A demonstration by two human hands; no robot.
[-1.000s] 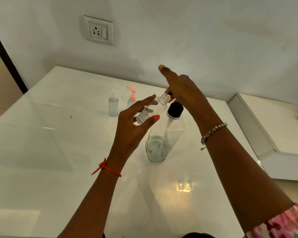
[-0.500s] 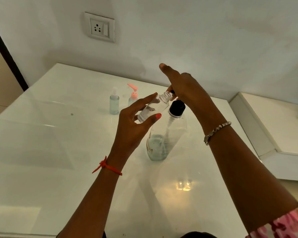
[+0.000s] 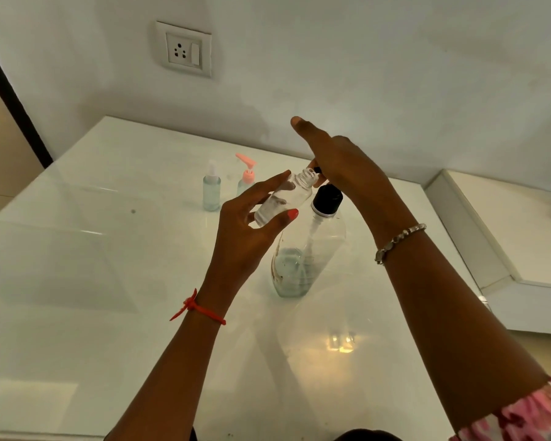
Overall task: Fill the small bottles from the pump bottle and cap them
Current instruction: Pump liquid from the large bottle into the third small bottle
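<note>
A large clear pump bottle point(image 3: 303, 259) with a black collar stands mid-table, a little pale liquid in its bottom. My left hand point(image 3: 248, 230) grips a small clear uncapped bottle point(image 3: 283, 202), tilted with its threaded mouth up against the black pump nozzle. My right hand point(image 3: 341, 163) lies flat over the pump head, fingers straight, pressing on it; the pump head is mostly hidden beneath it. Farther back stand a small capped bottle with a clear cap point(image 3: 211, 192) and a small bottle with a pink pump top point(image 3: 247, 178).
The white glossy table point(image 3: 93, 281) runs to a wall with a socket plate point(image 3: 184, 50). A lower white shelf point(image 3: 506, 237) sits to the right, a dark cable at its far edge. A dark door frame edge rises at left.
Both hands and the small bottle stay at the pump nozzle with hardly any shift. The view has tilted slightly.
</note>
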